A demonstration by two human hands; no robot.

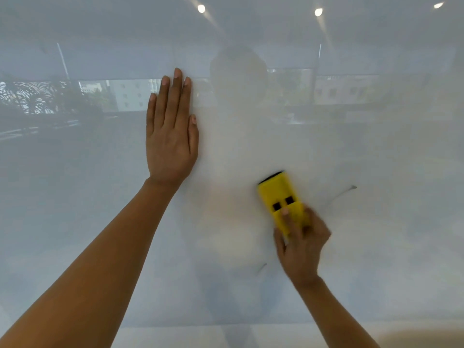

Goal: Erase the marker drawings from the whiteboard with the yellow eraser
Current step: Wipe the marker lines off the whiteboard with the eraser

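Two faint marks are all we can find on the whiteboard (pixel 376 146): one streak (pixel 347 190) right of the eraser (pixel 278 197), another (pixel 261 268) below it. Our right hand (pixel 301 244) grips the eraser's lower end, pad flat on the board; our left hand (pixel 172 136) lies open, palm bracing. We should sweep across each mark, pressing evenly.

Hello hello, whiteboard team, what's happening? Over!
Right hand gripping yellow eraser on the whiteboard. Left hand flat on board. Faint marks left, right of eraser and below it. Nothing in the way.
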